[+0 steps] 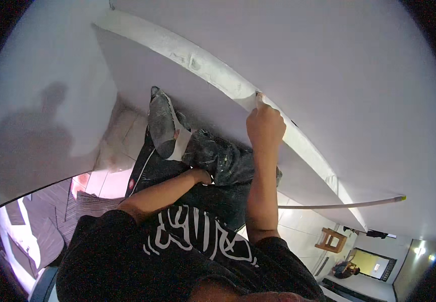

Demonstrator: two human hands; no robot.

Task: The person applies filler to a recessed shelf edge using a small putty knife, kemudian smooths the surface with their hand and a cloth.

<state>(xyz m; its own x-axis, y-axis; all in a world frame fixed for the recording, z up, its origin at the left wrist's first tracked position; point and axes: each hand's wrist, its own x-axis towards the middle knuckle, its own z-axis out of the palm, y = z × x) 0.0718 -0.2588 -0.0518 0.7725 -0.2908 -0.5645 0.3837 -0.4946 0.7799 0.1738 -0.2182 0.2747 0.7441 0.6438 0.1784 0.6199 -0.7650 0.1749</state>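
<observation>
My right hand (266,123) is raised to a long white ledge (218,75) that runs along the wall. Its fingers are curled in, and one digit reaches up to the ledge's upper edge. Whether something small is pinched there cannot be made out. Low in front of my body, my left hand (201,176) lies by my bent leg in dusty dark trousers (220,158); its fingers are hidden. A dusty grey shoe (161,123) shows beyond that leg, close to the wall.
A long thin pole (344,206) with a yellow tip extends to the right, behind my right forearm. Farther off stand a small wooden stool (330,240) and another person (345,269). Pale tiles (114,146) cover the floor. Dark ribbed sheets (51,216) lie at left.
</observation>
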